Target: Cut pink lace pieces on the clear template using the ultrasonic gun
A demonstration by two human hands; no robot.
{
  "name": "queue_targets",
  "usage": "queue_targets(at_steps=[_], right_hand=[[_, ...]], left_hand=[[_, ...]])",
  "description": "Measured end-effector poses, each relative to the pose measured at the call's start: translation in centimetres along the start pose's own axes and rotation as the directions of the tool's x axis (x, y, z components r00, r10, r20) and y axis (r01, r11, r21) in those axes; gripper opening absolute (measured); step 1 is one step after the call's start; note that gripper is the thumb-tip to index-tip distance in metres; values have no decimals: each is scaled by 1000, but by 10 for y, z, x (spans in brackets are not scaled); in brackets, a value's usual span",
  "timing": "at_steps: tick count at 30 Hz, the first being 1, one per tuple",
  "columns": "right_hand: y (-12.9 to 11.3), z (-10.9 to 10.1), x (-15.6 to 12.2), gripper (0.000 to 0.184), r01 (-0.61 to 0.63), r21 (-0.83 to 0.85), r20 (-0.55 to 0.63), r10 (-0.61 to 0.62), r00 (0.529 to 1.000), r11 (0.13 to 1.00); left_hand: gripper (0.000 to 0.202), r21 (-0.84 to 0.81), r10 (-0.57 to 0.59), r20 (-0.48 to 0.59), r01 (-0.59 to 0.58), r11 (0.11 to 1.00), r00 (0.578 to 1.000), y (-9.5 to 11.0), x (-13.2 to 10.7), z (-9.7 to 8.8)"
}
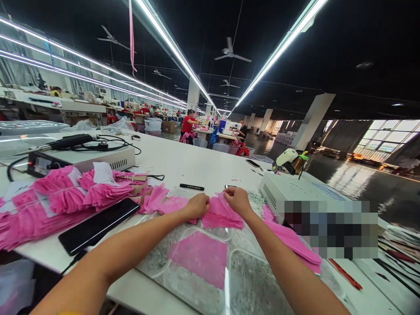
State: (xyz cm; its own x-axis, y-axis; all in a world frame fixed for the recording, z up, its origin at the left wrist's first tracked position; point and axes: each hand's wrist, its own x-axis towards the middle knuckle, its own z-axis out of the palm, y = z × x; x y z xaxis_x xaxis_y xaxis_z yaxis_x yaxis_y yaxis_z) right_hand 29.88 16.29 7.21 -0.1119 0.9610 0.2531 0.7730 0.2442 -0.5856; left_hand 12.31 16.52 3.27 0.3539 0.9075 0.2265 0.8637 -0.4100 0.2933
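Both my hands rest on a small stack of pink fabric pieces in the middle of the white table. My left hand is curled closed on the stack's left edge. My right hand is closed too, pinching the top of the stack from the right. Nearer to me a single pink fabric piece lies flat on a grey speckled mat. A black marker pen lies just beyond my hands.
Bundles of pink fabric and a black phone lie at left, behind them a white control box with a black handheld tool. A white machine stands at right. Other people work at distant tables.
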Motion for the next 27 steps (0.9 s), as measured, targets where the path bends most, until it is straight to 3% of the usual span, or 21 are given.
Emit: queue_targets(at_steps=[3, 6, 12, 14, 17, 19, 22, 25, 27], right_hand=[[3, -13, 1, 29, -31, 40, -66, 34, 997, 999], [4, -20, -1, 29, -54, 95, -120, 66, 991, 994], [7, -38, -11, 27, -95, 141, -226, 125, 966, 985], [16, -53, -25, 27, -133, 125, -271, 162, 949, 983], [38, -77, -65, 22, -228, 72, -331, 239, 913, 971], [54, -84, -104, 23, -296, 8, -348, 280, 895, 955], [70, -78, -168, 27, -355, -126, -320, 301, 898, 926], [77, -65, -220, 28, -366, -251, -264, 301, 916, 896], [79, -62, -242, 26, -368, -309, -226, 309, 924, 877]], left_hand=[[28, 37, -2, -29, 3, 999, 1000, 12, -5, -6], [29, 74, 20, -64, -15, 997, 998, 40, -6, -8], [30, 122, -67, -67, 74, 990, 996, 97, 13, 11], [29, 135, -26, -61, 35, 990, 998, 108, 14, 13], [25, 148, 137, -33, -130, 980, 990, 117, -1, 13], [17, 141, 288, 0, -285, 948, 958, 119, -18, 13], [10, 100, 496, 71, -501, 859, 865, 118, -50, 19], [9, 47, 627, 134, -637, 769, 767, 116, -78, 25], [10, 16, 671, 162, -682, 731, 723, 115, -90, 26]])
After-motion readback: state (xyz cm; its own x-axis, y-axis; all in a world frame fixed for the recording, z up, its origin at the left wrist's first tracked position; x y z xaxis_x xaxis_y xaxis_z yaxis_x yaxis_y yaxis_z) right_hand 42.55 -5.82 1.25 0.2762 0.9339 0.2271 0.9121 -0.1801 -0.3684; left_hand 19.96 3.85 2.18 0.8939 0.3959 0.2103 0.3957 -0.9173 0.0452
